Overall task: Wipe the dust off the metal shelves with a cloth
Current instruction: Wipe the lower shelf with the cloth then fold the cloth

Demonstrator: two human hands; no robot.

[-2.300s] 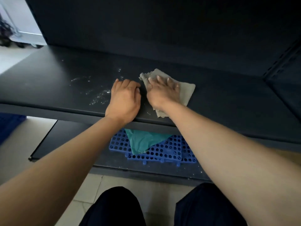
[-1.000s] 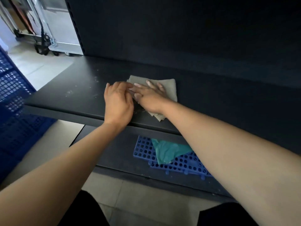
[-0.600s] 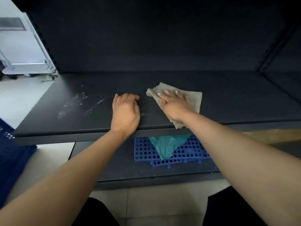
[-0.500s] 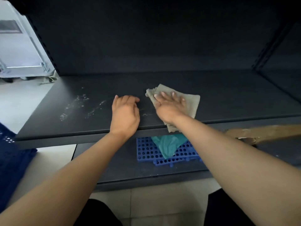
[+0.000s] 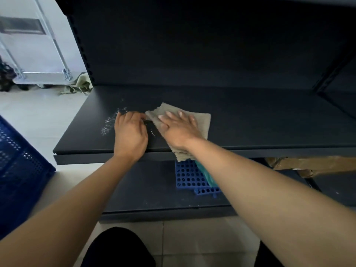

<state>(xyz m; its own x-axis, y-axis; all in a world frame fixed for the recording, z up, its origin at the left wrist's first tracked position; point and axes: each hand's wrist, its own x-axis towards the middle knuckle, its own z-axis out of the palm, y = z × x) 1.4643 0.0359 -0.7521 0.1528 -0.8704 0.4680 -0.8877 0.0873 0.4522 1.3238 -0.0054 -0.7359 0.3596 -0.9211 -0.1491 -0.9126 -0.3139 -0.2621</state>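
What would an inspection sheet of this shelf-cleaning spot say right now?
Surface: dark metal shelf, white dust specks left of the hands.
Job's things: grey cloth flat on the shelf, one corner hanging over the front edge.
Clutter: blue perforated mat with a teal cloth on the lower shelf; cardboard at right.
Grippers: right hand flat on the cloth; left hand resting bare on the shelf.
Cables: nothing seen.
Surroundings: blue crate at left, tiled floor.

Shop: dark metal gondola shelving [image 5: 250, 120]
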